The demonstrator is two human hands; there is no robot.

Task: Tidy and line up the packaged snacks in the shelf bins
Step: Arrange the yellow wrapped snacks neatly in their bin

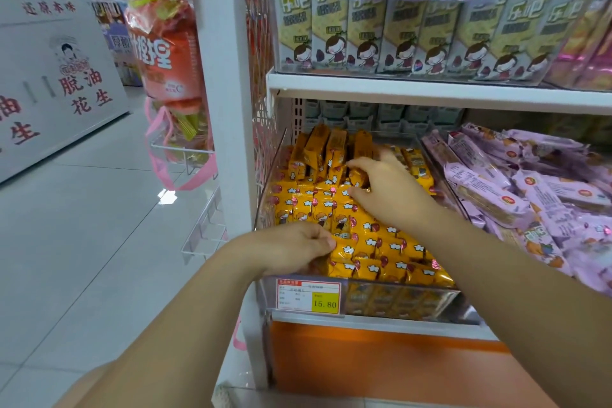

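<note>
The left hand (298, 248) at the bin's (397, 303) front-left corner and the right hand (387, 190) mid-bin are pinching yellow packets (381, 243), seemingly light, slippery and crushable, best gripped by their sides.

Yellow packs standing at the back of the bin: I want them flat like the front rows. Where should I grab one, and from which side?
Pinch the top end of a standing yellow pack, coming from above and the front. They stand on end, pressed side by side, so only tops and front faces are exposed; the clear bin wall likely blocks the left.
</note>
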